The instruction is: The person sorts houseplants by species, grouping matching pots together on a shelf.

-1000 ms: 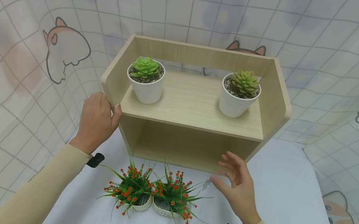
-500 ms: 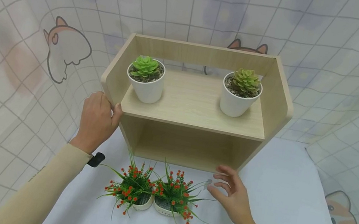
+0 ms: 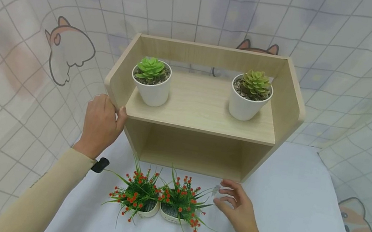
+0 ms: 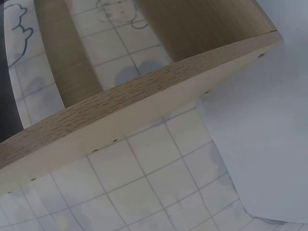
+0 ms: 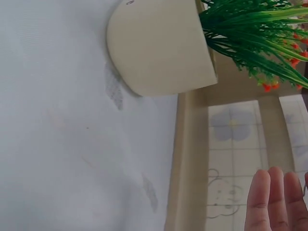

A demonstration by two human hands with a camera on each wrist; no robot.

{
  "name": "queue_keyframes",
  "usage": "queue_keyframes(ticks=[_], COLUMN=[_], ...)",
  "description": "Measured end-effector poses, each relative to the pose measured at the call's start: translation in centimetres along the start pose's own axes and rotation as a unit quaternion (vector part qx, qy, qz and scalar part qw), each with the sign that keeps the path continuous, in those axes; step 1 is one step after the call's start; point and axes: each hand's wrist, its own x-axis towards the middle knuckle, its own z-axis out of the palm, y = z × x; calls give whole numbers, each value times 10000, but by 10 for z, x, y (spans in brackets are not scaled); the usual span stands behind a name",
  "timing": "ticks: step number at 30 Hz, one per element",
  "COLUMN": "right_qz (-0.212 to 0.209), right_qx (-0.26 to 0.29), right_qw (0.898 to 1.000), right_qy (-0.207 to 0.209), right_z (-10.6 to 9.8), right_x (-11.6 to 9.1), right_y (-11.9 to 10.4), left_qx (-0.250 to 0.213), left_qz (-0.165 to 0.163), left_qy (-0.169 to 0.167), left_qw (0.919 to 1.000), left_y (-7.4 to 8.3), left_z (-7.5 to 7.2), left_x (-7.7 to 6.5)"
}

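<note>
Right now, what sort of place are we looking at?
Probably a staged tabletop set-up rather than a lived-in room: a corgi-print grid backdrop lines the back and both sides of a white-topped table, where a two-tier wooden shelf stands behind two red-flowered potted plants.

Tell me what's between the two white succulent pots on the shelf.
Nothing stands between the left succulent pot and the right succulent pot; the head view shows only bare shelf board.

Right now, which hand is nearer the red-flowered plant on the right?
The right hand, just right of that plant; the left hand is farther away, holding the shelf by its left side.
</note>
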Motion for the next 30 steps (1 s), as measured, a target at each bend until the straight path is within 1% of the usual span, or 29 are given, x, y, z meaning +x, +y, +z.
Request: queue_keyframes(ticks=[7,13,17,21,26,30], right_qz=[310,454,358,170,255,276], right_qx=[1,-170,-425,-655,-729,-922], right_qw=[9994,9982,9968,9935,9893,9863], right_qy=[-138,-344,-579,-919,-1235,-1339], right_z=[2,6,8,12,17,22], right_x=[-5,-11,-15,-17,-18,-18], right_y=[16,31,39,45,47,47], left_qx=[-17,-107,-80,-111,-85,-94], left_qz=[2,-49,-72,-86,-84,-79], left_qy=[-14,96,13,48,30,25], left_qw=[10000,9999,9999,9999,9999,9999], left_y=[1,2,3,2,2,1], left_z=[0,0,-1,0,0,0], left_x=[0,0,0,0,0,0])
